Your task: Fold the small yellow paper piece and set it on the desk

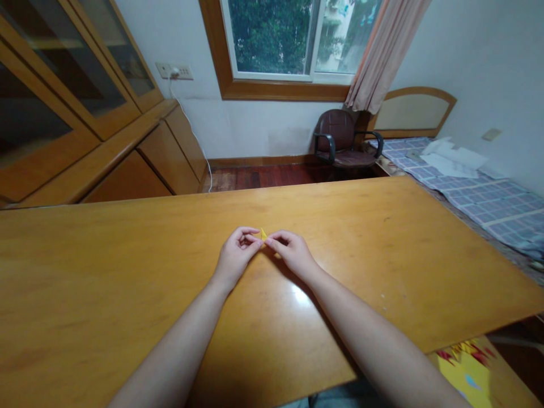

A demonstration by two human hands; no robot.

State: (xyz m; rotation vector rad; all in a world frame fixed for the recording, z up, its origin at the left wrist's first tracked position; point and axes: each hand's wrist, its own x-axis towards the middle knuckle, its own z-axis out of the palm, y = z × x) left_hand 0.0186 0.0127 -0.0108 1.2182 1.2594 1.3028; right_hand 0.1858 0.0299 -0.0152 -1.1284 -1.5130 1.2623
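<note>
A small yellow piece of folded paper (263,233) with a pointed tip stands between my hands, just above the wooden table (127,272). My left hand (237,252) pinches it from the left, thumb at its lower edge and the other fingers curled. From the right, my right hand (293,249) grips it between thumb and forefinger. Both hands nearly meet at the paper, and the fingertips cover its lower part. Its exact folded shape is too small to make out.
At the lower right, below the table edge, lie yellow paper (463,374) and several small red and yellow folded pieces (470,351). A brown armchair (338,136) stands beyond the table. A bed (488,192) is at right, a wooden cabinet (123,170) at left.
</note>
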